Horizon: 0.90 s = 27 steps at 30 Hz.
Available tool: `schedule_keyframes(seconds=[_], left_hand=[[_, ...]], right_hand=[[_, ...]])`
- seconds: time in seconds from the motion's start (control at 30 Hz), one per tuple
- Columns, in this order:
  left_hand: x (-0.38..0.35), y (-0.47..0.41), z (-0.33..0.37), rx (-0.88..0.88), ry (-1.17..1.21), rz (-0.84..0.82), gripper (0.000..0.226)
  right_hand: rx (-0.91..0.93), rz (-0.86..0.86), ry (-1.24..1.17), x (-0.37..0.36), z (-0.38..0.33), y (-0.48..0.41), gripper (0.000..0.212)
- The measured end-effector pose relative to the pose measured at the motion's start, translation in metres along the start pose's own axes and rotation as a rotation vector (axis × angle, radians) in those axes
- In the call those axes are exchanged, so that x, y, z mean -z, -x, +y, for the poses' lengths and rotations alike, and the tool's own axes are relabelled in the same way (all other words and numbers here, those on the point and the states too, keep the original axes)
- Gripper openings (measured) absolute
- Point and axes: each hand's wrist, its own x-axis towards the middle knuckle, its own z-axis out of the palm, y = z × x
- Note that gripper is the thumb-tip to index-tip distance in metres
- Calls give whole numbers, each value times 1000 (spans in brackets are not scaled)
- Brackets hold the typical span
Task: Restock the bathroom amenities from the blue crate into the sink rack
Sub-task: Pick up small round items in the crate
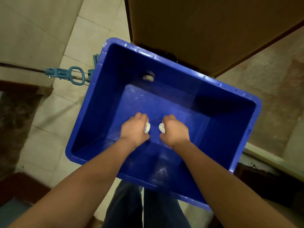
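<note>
Fingers (140,116) curl round small white discs inside the blue crate (227,125).
Left hand (134,129) grips the left disc (147,127), showing at its 3 o'clock; right hand (176,130) grips the right disc (161,127) at its 9 o'clock. A third disc (148,77) lies at 12 o'clock against the far wall.

Dim, warm light. Pale beige floor tiles (49,38) lay under me, a brown panel (205,27) stood far right, and a grey-blue mop clamp (65,74) lay left.

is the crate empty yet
Nearly empty: a small white thing lies by the crate's far wall; the left hand and right hand each grip a white piece over its bare floor.
</note>
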Motion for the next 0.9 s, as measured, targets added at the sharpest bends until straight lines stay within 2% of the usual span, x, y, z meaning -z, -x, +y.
schedule_keyframes(seconds=[0.33, 0.53, 0.9], left_hand=[[51, 63, 18, -217, -111, 58, 34], [90, 109, 29, -422, -239, 115, 26], [140, 209, 67, -816, -451, 221, 39]], right_hand=[[-79, 150, -15, 39, -27, 83, 29], [-201, 304, -116, 45, -48, 158, 27], [-375, 670, -242, 54, -80, 296, 23]])
